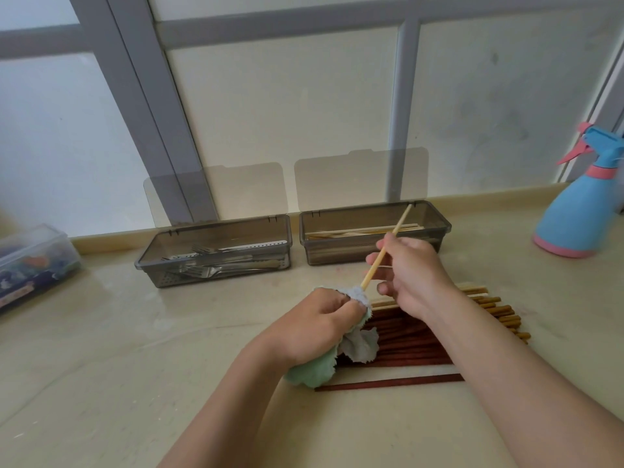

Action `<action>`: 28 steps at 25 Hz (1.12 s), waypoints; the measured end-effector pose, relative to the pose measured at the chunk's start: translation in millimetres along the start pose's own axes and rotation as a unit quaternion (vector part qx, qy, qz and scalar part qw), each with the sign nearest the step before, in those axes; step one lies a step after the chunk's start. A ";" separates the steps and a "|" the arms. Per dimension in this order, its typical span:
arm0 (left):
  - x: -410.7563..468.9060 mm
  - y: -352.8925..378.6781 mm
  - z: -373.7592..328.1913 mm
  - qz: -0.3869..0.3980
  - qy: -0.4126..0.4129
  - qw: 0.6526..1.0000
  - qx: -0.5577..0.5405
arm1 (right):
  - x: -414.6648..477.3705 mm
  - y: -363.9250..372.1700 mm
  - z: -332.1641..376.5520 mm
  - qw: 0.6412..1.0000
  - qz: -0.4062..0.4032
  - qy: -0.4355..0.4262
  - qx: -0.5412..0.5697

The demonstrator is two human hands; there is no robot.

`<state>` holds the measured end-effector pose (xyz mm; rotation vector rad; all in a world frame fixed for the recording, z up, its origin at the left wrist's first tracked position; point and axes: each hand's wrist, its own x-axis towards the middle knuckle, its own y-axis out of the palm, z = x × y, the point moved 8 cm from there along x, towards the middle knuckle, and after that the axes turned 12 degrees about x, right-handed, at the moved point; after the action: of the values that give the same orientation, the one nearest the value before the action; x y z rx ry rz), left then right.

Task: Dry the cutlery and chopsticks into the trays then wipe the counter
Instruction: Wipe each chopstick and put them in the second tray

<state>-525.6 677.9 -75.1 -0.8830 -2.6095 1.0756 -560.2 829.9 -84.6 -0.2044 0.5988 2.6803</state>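
Plastic box: a clear lidded box at the far left edge of the counter, with colourful contents too blurred to make out.
Left tray: smoky grey and see-through, standing by the back wall with its lid upright behind it; metal forks lie inside.
Left hand: its fingers are curled tight round a bunched cloth, holding it just above the counter in front of the trays.
Cloth: green and grey, wrapped round the lower end of one pale chopstick, with its loose folds hanging over the pile below.
Pale chopstick: tilted, bottom end in the cloth, top end up over the right tray.
Right tray: just beside the left one, its lid also upright; a few pale chopsticks lie lengthwise in it.
Right hand: pinches the tilted chopstick mid-shaft between thumb and fingers, with the other fingers loosely bent.
Chopstick pile: dark red ones lie on the counter under both hands, with lighter brown ones at the far right side; one dark red chopstick lies apart, nearest the person.
Spray bottle: blue and pink, upright at the right end of the counter.
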 end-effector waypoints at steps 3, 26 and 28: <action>-1.8 -10.3 3.3 -0.040 -0.005 0.998 -0.057 | 11.4 -15.9 17.0 0.998 -0.031 -0.001 0.049; -10.7 -63.2 40.8 -0.306 -0.087 0.903 -0.290 | 33.4 31.4 69.8 0.767 0.012 -0.306 -0.564; -11.7 -62.8 40.5 -0.303 -0.095 0.903 -0.289 | 14.9 25.8 68.3 0.774 0.034 -0.331 -0.539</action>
<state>-560.1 612.2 -60.3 0.0185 -3.0860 0.2290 -588.0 843.1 -16.8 0.4701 -1.1816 2.5454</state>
